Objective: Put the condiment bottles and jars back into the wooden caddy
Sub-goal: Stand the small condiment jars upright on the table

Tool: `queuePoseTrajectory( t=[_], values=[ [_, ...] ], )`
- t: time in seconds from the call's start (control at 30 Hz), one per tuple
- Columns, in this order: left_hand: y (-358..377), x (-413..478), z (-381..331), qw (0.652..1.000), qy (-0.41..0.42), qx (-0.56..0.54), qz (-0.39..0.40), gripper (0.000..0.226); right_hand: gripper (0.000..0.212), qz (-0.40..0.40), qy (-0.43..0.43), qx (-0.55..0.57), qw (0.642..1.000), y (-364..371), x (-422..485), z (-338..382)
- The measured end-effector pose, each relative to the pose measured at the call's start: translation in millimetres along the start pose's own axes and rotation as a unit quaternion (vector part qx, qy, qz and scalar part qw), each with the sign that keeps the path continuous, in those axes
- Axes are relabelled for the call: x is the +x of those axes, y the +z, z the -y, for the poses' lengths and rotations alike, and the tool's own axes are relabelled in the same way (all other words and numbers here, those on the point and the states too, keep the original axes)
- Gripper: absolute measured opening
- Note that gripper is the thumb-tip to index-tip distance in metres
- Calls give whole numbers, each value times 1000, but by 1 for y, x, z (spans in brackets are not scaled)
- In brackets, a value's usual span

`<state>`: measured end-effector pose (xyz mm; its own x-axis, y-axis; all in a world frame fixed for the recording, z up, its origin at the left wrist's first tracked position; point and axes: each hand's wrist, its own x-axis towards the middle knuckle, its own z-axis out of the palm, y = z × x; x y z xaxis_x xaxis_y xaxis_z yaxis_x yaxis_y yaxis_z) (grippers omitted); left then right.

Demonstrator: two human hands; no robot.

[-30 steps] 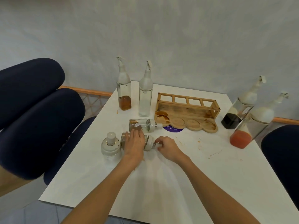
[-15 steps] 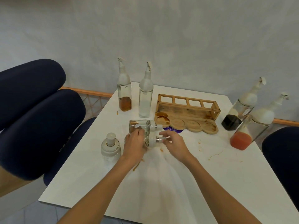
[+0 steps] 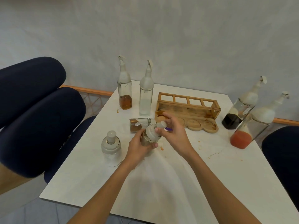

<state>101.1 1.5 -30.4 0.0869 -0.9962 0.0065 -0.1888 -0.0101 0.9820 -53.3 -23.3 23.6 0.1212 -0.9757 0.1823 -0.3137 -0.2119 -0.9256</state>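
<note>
As LH (image 3: 138, 147) grips jar (image 3: 147, 139), RH (image 3: 174, 133) pinches lid (image 3: 161, 124)

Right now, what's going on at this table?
A person's left hand grips a spice jar, tilted, while the right hand pinches its white lid. The wooden caddy behind holds no bottles or jars. A second jar lies on its side, a lidded jar stands upright at the left, and four tall bottles stand outside the caddy.
</note>
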Motion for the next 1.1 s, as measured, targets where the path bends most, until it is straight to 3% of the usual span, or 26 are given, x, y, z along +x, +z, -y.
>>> queuePoseTrajectory(
  t=[0.17, 0.27, 0.87, 1.1],
  values=[
    [-3, -6, 6, 999, -13, -42, 0, 68, 77, 64, 86, -6, 994, 8, -7, -13],
    [-2, -10, 9, 999, -6, -48, -13, 58, 68, 109, 93, -11, 990, 15, -13, -20],
    [-10, -46, 8, 991, 13, 28, -130, 59, 60, 117, 80, 10, 990, 43, -31, -24],
    [-9, -65, 0, 994, 12, 39, -104, 60, 63, 122, 83, 14, 989, 47, -39, -28]
  ],
)
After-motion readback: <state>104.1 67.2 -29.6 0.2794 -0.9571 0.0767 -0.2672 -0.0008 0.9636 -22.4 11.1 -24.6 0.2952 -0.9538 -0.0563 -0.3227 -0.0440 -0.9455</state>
